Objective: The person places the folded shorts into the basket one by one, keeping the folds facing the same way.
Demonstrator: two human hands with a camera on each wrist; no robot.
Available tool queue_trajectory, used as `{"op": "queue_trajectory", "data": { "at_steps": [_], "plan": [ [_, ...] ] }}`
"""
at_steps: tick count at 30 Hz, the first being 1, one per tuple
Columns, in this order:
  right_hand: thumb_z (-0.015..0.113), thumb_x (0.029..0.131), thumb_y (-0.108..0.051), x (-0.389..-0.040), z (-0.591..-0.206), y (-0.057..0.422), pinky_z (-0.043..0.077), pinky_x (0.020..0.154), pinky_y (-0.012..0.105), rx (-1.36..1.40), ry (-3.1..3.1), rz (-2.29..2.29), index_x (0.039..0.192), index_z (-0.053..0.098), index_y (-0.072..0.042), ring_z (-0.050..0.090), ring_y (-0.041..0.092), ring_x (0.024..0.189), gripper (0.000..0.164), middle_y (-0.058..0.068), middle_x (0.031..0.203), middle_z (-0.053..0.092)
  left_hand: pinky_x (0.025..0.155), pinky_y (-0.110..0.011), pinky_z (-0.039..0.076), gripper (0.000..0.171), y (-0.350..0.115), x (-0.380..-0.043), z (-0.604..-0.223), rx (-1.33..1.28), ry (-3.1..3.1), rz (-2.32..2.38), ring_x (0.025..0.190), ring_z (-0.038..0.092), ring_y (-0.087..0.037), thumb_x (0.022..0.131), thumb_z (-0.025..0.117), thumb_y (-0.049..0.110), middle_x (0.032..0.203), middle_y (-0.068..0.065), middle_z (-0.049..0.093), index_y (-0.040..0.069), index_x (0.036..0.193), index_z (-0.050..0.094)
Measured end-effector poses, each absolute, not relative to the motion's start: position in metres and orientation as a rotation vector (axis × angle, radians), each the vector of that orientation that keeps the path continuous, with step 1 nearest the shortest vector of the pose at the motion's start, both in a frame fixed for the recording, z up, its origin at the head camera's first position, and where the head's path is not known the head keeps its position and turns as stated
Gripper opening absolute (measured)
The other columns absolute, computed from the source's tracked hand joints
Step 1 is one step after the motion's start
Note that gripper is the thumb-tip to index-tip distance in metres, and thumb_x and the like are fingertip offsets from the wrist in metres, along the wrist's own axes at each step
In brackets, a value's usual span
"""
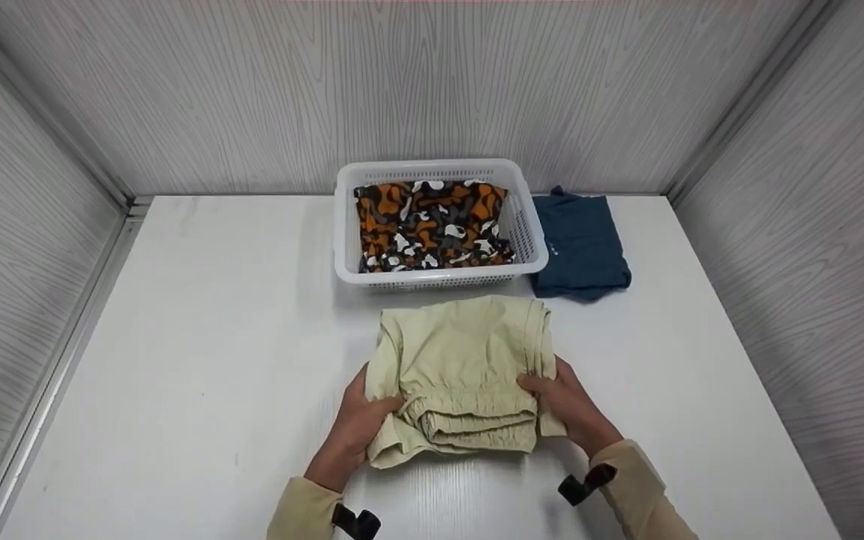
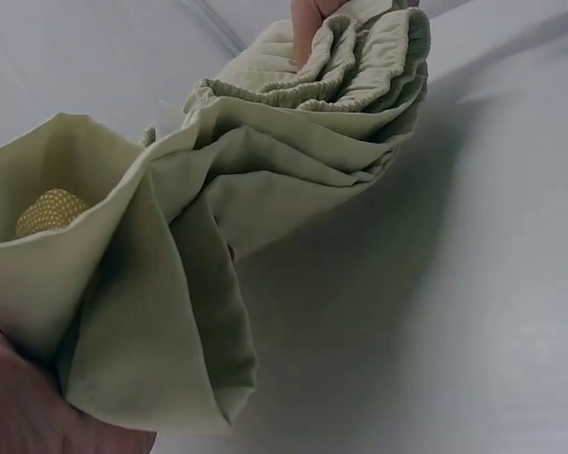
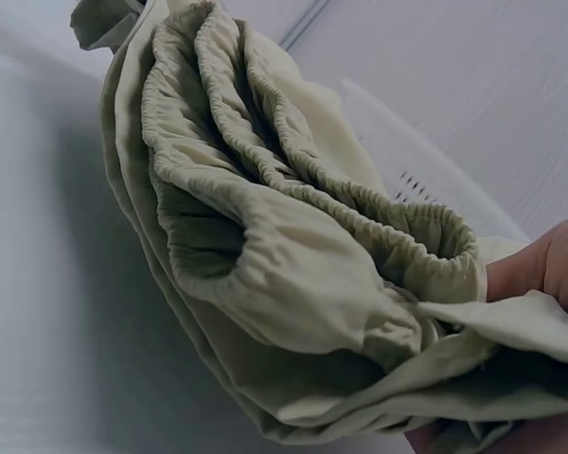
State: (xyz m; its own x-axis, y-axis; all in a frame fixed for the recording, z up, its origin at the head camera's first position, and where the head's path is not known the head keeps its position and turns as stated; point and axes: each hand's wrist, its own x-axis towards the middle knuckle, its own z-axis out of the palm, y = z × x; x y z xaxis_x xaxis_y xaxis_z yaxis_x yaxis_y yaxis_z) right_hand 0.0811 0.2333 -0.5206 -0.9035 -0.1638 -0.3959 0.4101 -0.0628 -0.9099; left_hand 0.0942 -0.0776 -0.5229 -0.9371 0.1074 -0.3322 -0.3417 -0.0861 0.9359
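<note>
White basket [image 1: 346,225] holding camouflage cloth [image 1: 432,223]; folded blue garment [image 1: 580,246] beside it on white table [image 1: 199,337]

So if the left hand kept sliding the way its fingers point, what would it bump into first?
The left hand already grips the folded green garment, so it meets that first. Its fingers point toward the right hand on the other side; depth is hard to judge.

A big white table [image 1: 199,337] is sitting inside gray, wood-look walls [image 1: 417,82], with soft light shining down on it.
</note>
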Motion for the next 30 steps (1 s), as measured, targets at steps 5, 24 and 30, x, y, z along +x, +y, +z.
{"op": "queue_trajectory", "data": {
  "at_steps": [5,24,30],
  "plan": [
    [0.064,0.099,-0.011,0.071,-0.495,0.237,0.057,0.087,0.042,0.283,1.865,-2.036,0.148,0.042,-0.008,0.068,0.028,0.106,0.054,0.017,0.122,0.062,0.094,-0.032,0.047,0.074,-0.077,0.081,-0.501,-0.182,1.91,2.125,0.117,0.053,-0.028,0.085,0.063,-0.005,0.134,-0.021,0.051,0.004,0.153,0.038],
    [0.064,0.098,-0.012,0.055,-0.451,0.244,0.058,0.085,0.043,0.262,1.801,-2.024,0.148,0.038,-0.004,0.07,0.028,0.102,0.057,0.017,0.118,0.063,0.093,-0.034,0.05,0.078,-0.078,0.064,-0.46,-0.038,1.811,2.182,0.119,0.052,-0.029,0.086,0.065,-0.004,0.138,-0.02,0.047,0.011,0.157,0.035],
    [0.066,0.097,-0.013,0.058,-0.444,0.246,0.058,0.085,0.045,0.296,1.772,-2.038,0.146,0.04,-0.006,0.07,0.03,0.102,0.056,0.018,0.117,0.064,0.092,-0.034,0.051,0.078,-0.079,0.064,-0.457,-0.036,1.756,2.21,0.118,0.053,-0.029,0.085,0.065,-0.003,0.136,-0.021,0.047,0.011,0.157,0.035]
  ]
}}
